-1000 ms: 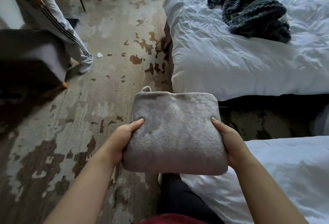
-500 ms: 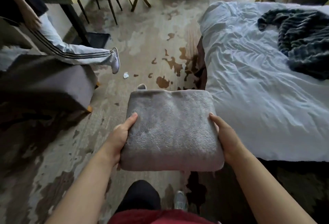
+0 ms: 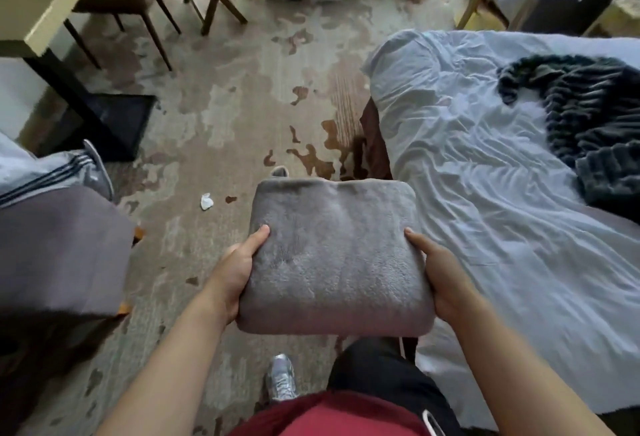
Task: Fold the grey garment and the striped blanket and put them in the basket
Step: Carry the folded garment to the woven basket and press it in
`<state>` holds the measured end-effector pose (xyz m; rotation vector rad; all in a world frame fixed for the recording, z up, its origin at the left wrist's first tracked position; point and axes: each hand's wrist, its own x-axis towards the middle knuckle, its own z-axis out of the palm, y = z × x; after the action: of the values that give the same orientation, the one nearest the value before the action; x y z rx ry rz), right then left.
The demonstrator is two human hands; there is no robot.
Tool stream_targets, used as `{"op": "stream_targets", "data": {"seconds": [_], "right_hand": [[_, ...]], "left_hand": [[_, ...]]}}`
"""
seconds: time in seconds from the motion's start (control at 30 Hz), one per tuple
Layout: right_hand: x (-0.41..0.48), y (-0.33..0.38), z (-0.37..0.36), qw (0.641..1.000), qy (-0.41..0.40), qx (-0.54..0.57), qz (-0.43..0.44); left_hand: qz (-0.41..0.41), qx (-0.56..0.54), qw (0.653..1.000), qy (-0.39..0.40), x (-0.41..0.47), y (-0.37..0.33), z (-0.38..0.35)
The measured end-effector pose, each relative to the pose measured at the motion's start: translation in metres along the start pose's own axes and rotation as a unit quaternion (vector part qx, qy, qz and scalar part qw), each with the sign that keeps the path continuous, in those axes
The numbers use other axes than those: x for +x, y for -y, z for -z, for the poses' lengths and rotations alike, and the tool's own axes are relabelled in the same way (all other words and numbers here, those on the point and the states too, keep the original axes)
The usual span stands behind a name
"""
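Carrying a folded grey garment [image 3: 336, 255], flat and level, out in front of the body. Clasped at its left edge by the left hand [image 3: 235, 273], thumb laid on top, fingers tucked beneath and out of sight. Clasped likewise at its right edge by the right hand [image 3: 446, 280], thumb on the top face, fingers hidden under. Folded into a thick, rounded square, with a small loop poking out at the far edge. Held in the air above patchy carpet.

Beyond the right hand and off to its right: a bed [image 3: 485, 193] with rumpled white bedding, and on it, well apart from the garment, the dark ribbed blanket [image 3: 595, 117], lying in an unfolded heap. Left of the left hand: a grey upholstered seat [image 3: 59, 248], and past it another person's striped trouser leg [image 3: 45, 172]. Beyond the left hand, on the floor, a small crumpled white scrap [image 3: 206, 201]. Below the garment, nearer the body, a grey sneaker [image 3: 282, 378].
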<state>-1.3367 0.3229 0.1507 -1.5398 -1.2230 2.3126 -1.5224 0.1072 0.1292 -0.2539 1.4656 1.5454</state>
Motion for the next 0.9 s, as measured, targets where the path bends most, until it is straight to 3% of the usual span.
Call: {"op": "stream_targets", "data": {"seconds": [0.2,0.47,0.7,0.9], "right_hand": [[0.102,0.099,-0.007,0.997,-0.028,0.056,0.043],[0.274,0.27,-0.03,0.998,-0.01,0.054,0.035],[0.393,0.408,-0.074,0.999,0.041,0.024,0.023],[0.515,0.505,-0.107,1.0,-0.015,0.025,0.01]], "left_hand": [[0.006,0.042,0.998,0.043,0.125,-0.105,-0.064],[-0.031,0.06,0.998,-0.017,0.276,-0.246,-0.159],[-0.037,0.033,0.997,-0.052,0.377,-0.365,-0.201],[-0.015,0.042,0.998,-0.039,0.522,-0.463,-0.241]]}}
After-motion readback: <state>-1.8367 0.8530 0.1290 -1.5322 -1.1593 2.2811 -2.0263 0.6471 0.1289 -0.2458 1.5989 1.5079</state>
